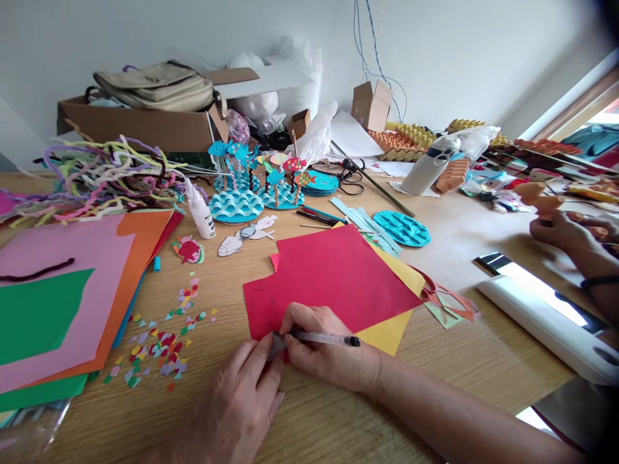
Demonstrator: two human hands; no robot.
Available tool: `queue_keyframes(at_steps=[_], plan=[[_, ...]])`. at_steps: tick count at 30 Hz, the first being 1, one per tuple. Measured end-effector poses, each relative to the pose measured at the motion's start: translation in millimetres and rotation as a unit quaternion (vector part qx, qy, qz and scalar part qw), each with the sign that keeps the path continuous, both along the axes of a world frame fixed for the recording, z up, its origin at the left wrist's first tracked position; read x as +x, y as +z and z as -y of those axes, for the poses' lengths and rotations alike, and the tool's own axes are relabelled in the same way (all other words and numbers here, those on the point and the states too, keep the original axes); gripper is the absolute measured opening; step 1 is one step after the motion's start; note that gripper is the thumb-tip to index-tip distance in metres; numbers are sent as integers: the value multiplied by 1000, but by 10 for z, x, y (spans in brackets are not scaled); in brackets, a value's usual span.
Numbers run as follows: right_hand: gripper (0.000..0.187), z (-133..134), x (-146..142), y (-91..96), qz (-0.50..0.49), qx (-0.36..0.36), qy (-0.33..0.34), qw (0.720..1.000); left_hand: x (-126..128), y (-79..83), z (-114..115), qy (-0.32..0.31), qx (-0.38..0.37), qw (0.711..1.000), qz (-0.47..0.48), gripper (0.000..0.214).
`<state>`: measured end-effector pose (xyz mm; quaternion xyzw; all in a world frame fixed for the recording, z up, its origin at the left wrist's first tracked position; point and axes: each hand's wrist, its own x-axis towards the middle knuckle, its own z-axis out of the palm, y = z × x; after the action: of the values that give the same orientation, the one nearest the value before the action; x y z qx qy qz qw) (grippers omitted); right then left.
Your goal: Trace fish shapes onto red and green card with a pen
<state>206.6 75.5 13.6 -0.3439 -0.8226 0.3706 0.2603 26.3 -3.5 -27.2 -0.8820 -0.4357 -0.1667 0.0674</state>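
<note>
The pen (326, 338) is in this person's right hand (333, 361), over the near edge of the red paper (333, 277). Its long axis lies almost level across my view, the black rear end toward the right and the writing end leftward, hidden among the fingers. Those fingers are drawn in close, gripping the barrel. The left hand (236, 393) comes in from the near side, fingers close together, their tips at a small grey piece (276, 346); whether they pinch it or only press it down, I can't tell. The red paper overlaps a yellow sheet (387, 335), one corner pointing right toward the scissors (428, 290). Faint pencil-like lines (261, 293) mark its left part, a drawing rather than words. Farther back, the white glue bottle (199, 209) leans, nozzle up and left; its dark label is too small to read.
</note>
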Motion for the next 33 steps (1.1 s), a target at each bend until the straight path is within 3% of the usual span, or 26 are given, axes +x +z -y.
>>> queue_keyframes(at_steps=[33], plan=[[14, -7, -1, 17, 1, -17, -16, 1000, -3, -18, -2, 3, 9, 1000, -10, 34]])
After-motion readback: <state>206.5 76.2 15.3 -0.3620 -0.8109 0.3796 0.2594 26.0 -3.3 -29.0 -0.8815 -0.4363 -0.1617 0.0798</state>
